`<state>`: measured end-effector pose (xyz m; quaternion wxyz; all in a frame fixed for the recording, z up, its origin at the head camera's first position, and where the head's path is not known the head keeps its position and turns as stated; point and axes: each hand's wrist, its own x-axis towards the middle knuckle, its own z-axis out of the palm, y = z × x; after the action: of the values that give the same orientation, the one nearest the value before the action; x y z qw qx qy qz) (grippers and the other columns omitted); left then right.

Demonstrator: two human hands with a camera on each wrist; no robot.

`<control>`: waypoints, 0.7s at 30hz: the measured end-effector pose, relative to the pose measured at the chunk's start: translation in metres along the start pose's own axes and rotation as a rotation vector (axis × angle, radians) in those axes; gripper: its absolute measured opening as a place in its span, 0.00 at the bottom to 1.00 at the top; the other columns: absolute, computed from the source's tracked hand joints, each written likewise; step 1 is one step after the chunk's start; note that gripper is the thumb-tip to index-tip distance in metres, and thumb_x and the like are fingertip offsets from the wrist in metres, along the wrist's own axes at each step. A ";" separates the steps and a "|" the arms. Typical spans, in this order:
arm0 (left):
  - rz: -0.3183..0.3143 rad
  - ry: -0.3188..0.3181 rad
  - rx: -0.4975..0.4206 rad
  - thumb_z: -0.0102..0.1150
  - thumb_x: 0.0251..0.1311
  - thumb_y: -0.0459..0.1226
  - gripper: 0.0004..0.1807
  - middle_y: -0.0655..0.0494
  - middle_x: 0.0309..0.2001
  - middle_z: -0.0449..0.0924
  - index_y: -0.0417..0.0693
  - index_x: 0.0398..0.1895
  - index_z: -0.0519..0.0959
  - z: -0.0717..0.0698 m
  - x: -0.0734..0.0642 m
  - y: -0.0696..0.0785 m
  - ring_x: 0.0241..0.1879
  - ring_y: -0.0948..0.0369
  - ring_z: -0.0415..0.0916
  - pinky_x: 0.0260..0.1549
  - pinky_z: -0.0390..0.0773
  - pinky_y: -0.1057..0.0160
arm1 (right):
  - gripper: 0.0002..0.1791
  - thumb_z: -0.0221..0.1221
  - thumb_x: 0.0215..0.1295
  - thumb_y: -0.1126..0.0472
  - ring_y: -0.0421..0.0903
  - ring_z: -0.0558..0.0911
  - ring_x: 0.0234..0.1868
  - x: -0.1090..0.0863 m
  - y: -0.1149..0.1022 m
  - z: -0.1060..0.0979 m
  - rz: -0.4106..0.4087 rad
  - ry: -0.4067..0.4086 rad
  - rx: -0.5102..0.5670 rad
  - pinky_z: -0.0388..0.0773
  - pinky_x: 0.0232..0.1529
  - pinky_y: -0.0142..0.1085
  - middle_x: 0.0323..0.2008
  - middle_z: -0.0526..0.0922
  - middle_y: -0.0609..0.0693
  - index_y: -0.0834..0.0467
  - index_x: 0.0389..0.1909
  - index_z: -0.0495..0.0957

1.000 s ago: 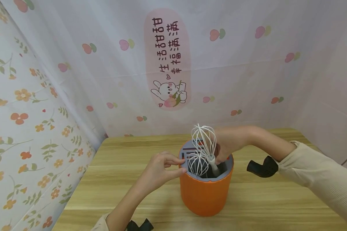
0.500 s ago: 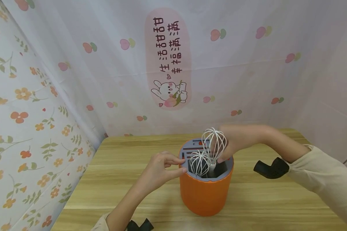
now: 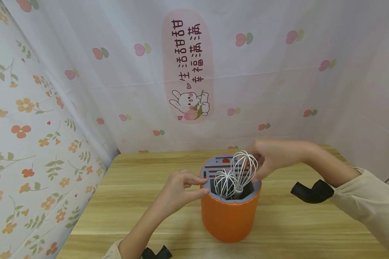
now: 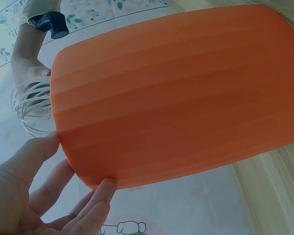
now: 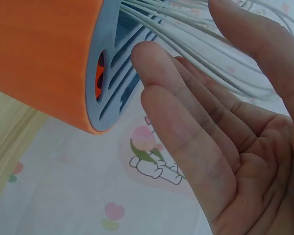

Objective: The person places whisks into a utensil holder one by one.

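An orange utensil holder (image 3: 228, 219) with a grey slotted top stands upright on the table. In its large opening stand two white balloon whisks: a smaller whisk (image 3: 223, 181) on the left and a larger whisk (image 3: 249, 163) beside it, wire ends up. My left hand (image 3: 178, 189) holds the holder's left rim, thumb and fingers against the edge; the left wrist view shows those fingertips (image 4: 108, 183) on the orange side. My right hand (image 3: 273, 158) is beside the larger whisk's wires, fingers loosely bent with nothing gripped. In the right wrist view, its palm (image 5: 259, 166) faces the wires.
The wooden table (image 3: 142, 201) extends to both sides of the holder. Close behind its far edge hangs a printed curtain (image 3: 116, 86), and a floral one (image 3: 29, 144) hangs at the left. A black wrist mount (image 3: 312, 191) sits at the right cuff.
The larger whisk has sunk deeper into the holder and shifted right. My right hand has let go of its handle and drawn back to the right. My left hand has stayed put.
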<state>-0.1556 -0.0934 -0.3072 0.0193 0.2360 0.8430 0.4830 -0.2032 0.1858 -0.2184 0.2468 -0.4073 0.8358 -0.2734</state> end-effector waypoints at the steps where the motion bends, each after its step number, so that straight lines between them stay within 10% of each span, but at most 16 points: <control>1: 0.001 -0.001 -0.001 0.67 0.50 0.40 0.13 0.63 0.38 0.77 0.50 0.40 0.84 0.000 0.000 0.000 0.42 0.59 0.75 0.48 0.74 0.56 | 0.13 0.66 0.50 0.63 0.42 0.82 0.32 -0.001 0.000 0.000 0.007 0.002 0.009 0.80 0.34 0.36 0.31 0.83 0.46 0.60 0.38 0.79; 21: 0.011 0.017 0.008 0.64 0.53 0.41 0.11 0.57 0.41 0.77 0.49 0.39 0.83 -0.015 0.003 -0.004 0.43 0.59 0.78 0.49 0.74 0.57 | 0.20 0.66 0.52 0.58 0.45 0.81 0.35 -0.021 0.007 -0.010 0.120 0.067 0.032 0.79 0.37 0.35 0.32 0.82 0.48 0.66 0.42 0.76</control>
<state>-0.1638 -0.1058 -0.3014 0.0085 0.2364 0.8439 0.4815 -0.2014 0.2094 -0.2120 0.2410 -0.3431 0.8620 -0.2848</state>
